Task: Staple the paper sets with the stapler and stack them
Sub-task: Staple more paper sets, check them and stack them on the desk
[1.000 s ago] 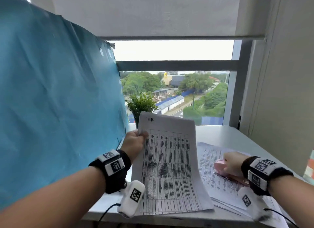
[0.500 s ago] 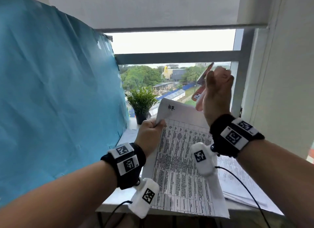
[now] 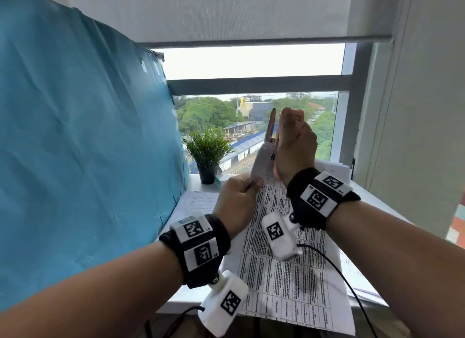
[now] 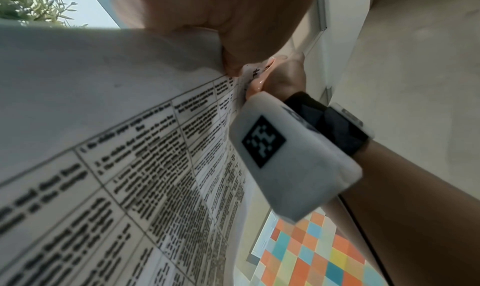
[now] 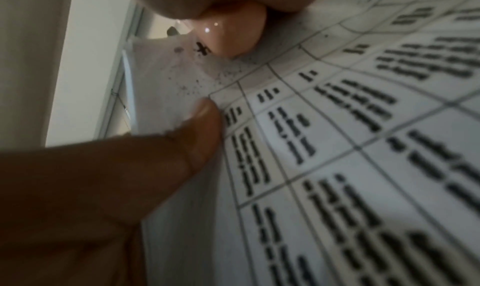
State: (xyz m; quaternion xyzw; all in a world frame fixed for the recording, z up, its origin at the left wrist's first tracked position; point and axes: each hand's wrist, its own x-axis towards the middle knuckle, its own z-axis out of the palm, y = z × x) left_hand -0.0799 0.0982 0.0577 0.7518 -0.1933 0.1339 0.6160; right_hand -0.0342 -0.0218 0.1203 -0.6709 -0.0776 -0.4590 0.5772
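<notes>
My left hand (image 3: 247, 186) pinches the top left corner of a printed paper set (image 3: 284, 274), which curls up off the table; its thumb (image 5: 202, 126) lies on the top sheet. My right hand (image 3: 289, 136) grips a pink stapler (image 3: 271, 126) held upright just above that corner. In the right wrist view the stapler's pink end (image 5: 233, 35) touches the paper set (image 5: 337, 146) beside a handwritten mark. In the left wrist view the paper set (image 4: 103, 126) fills the picture, with my right hand (image 4: 283, 75) at its top edge.
More loose printed sheets (image 3: 352, 267) lie on the white table (image 3: 372, 194) to the right, and others (image 3: 198, 201) to the left. A small potted plant (image 3: 207, 149) stands by the window. A blue sheet (image 3: 88, 136) walls off the left side.
My right hand picked the stapler up from the table and brought it to the paper set's top corner. My left hand raised that corner and curled the paper.
</notes>
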